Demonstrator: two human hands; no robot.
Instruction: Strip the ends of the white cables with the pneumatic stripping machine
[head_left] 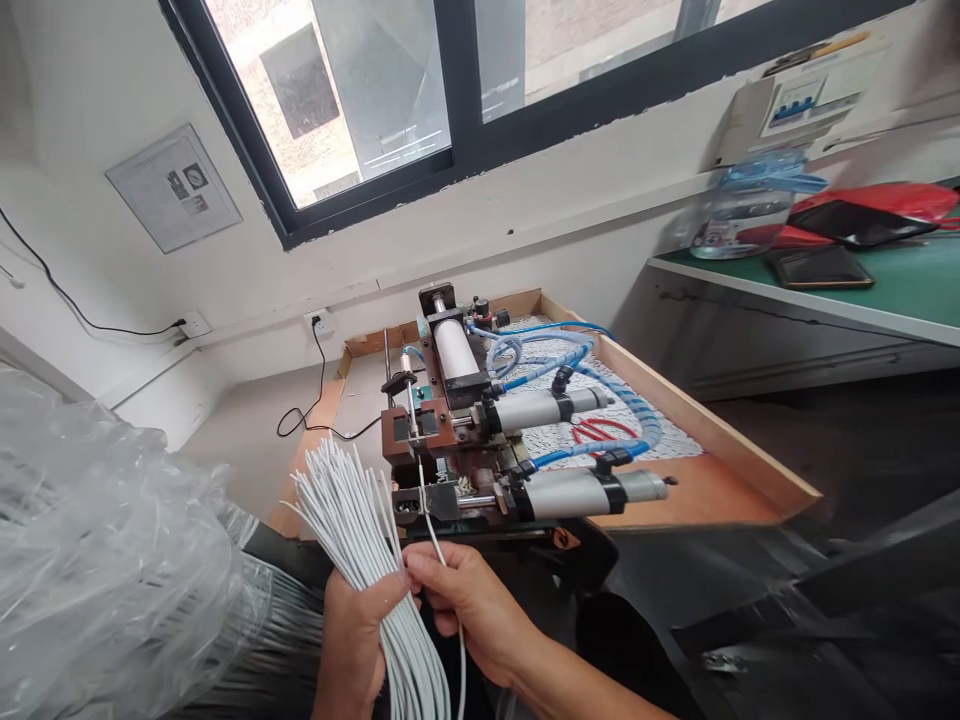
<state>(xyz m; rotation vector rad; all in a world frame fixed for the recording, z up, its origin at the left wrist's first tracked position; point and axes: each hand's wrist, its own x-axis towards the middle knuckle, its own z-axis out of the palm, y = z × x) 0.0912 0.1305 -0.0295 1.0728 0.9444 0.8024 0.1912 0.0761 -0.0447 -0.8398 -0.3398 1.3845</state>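
Observation:
My left hand (354, 640) is wrapped round a thick bundle of white wires (352, 515), their ends fanned out at the top. Close beside it, my right hand (469, 605) pinches a single white wire (433, 528) between thumb and fingers. That wire runs up from the right hand into the front of a pneumatic machine (427, 430), where its tip lies between the small jaws. Two silver air cylinders (574, 495) stick out to the right of the jaws. The lower part of the bundle hangs below my hands.
Clear plastic wrapping (112, 560) over more wires fills the left side. A wooden tray (739, 495) under the machine holds wire scraps (675, 435) and blue air hoses (574, 350). On the right, a green table (900, 275) bears a phone (821, 268) and a plastic jar (742, 215).

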